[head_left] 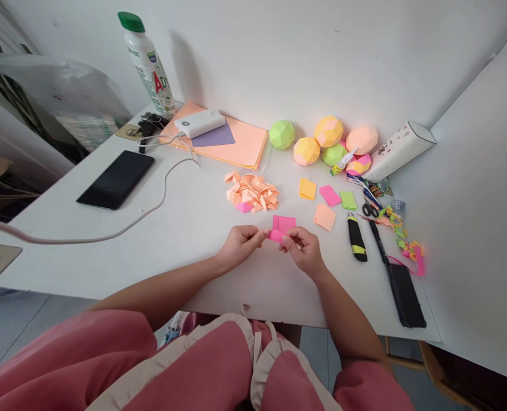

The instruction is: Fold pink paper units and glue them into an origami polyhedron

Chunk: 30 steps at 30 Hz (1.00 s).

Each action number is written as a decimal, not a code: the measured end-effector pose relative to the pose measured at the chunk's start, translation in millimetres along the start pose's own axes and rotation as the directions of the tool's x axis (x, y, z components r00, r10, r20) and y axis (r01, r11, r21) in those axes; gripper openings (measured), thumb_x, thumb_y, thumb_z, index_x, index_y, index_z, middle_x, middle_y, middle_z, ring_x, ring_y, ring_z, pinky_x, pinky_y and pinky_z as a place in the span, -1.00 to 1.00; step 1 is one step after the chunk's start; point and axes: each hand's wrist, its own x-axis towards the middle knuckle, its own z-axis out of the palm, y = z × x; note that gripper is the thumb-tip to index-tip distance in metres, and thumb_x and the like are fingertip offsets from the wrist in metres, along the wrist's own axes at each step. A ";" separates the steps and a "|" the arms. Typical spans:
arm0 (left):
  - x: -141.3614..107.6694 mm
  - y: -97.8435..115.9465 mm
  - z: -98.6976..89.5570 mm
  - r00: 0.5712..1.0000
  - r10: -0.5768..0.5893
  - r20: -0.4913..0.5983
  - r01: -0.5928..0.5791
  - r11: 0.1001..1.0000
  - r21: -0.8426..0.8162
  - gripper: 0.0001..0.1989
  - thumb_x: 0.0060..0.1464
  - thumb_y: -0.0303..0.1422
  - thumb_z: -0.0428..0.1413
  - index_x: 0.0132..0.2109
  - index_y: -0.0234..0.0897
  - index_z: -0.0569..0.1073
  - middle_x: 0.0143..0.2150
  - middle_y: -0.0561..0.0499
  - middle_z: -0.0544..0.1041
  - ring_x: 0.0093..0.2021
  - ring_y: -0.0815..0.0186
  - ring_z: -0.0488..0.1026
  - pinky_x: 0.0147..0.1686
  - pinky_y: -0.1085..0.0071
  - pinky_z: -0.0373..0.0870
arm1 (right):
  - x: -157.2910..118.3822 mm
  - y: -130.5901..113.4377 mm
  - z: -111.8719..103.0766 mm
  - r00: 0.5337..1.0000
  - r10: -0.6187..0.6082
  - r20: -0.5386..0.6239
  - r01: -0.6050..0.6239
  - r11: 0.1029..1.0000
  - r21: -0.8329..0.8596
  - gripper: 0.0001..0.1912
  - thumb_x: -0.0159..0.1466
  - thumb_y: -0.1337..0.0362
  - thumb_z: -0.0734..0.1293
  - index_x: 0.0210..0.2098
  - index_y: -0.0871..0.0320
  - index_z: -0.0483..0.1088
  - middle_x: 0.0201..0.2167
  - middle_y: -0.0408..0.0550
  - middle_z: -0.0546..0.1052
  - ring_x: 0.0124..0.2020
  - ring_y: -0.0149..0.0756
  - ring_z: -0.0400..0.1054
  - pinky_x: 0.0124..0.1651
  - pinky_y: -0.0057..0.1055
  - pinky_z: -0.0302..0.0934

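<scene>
a pink paper strip spans the gap between a person's two hands above a white tabletop, its long axis running roughly crosswise, from one set of fingertips to the other. the left hand has its thumb and forefinger closed on the strip's left end; the right hand pinches the right end, thumb against forefinger, the remaining fingers curled in.

just beyond the fingertips, a flat pink piece shows behind the strip, nearer the right hand than the left; whether the two are joined or separate cannot be told from this angle.

beyond the left fingers sits a heap of folded peach papers. past the right fingers and off to their right lie a peach stack and a pink stack of small squares, with a black-and-yellow cutter farther right, well apart from both hands.
</scene>
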 end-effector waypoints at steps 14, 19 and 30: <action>7.1 -6.0 1.8 0.943 -0.073 0.325 0.248 0.806 -0.537 -0.67 0.04 -0.13 0.13 -0.35 -0.37 0.52 -0.29 -0.13 0.58 -0.29 0.25 0.49 -0.25 0.29 0.40 | 4.3 11.1 6.0 0.779 -0.624 0.058 0.546 0.630 -0.552 -0.76 0.19 0.50 0.24 -0.19 0.12 0.37 -0.30 0.02 0.49 -0.27 -0.32 0.42 -0.32 -0.42 0.38; 6.7 -5.5 -0.6 0.932 -0.039 0.360 0.234 0.824 -0.516 -0.66 0.07 -0.13 0.10 -0.33 -0.37 0.53 -0.26 -0.14 0.58 -0.30 0.28 0.48 -0.24 0.32 0.38 | 2.6 13.2 4.9 0.859 -0.509 0.055 0.483 0.770 -0.416 -0.69 0.21 0.44 0.21 -0.06 0.14 0.36 -0.20 0.08 0.50 -0.15 -0.24 0.42 -0.26 -0.34 0.43; 7.7 -5.7 -5.3 0.922 0.023 0.385 0.165 0.880 -0.446 -0.60 0.11 -0.08 0.04 -0.32 -0.37 0.52 -0.42 -0.08 0.53 -0.39 0.33 0.43 -0.28 0.35 0.35 | 4.1 5.6 -3.3 0.943 -0.324 0.082 0.333 0.930 -0.154 -0.77 0.24 0.28 0.30 -0.11 0.11 0.46 -0.22 0.05 0.54 -0.26 -0.29 0.44 -0.38 -0.39 0.44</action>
